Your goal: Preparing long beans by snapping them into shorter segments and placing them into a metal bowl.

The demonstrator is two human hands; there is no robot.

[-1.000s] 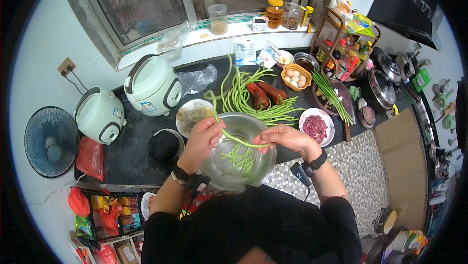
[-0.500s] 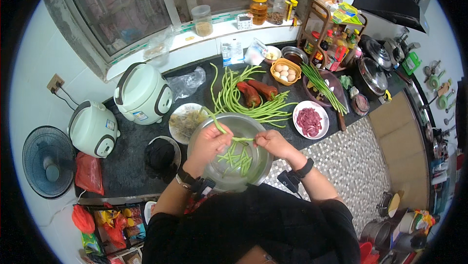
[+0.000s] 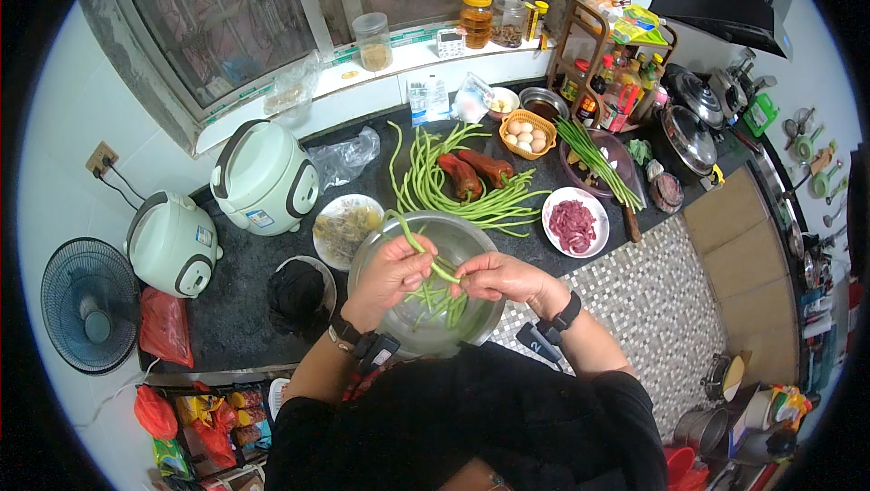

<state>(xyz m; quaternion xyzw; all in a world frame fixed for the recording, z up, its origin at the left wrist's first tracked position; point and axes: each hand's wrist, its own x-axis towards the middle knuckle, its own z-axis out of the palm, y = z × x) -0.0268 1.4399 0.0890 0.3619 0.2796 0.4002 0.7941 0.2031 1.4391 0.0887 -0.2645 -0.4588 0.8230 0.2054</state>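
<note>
1 grn bean [image 3: 444, 273] in L hand [image 3: 394, 272] & R hand [image 3: 503, 276], abv bowl [image 3: 485, 312].

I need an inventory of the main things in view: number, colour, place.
bowl: one, silver, centre
bean: one, green, held above bowl
bean pieces: several, green, inside bowl
long beans: many, green, behind bowl
peppers: two, red, among long beans
eggs: several, pale, in basket
meat: one plateful, red, right of bowl
spring onions: one bunch, green, right
rice cookers: two, pale green, left
fan: one, dark, far left
left hand: one, bare, holding bean
right hand: one, bare, holding bean
</note>
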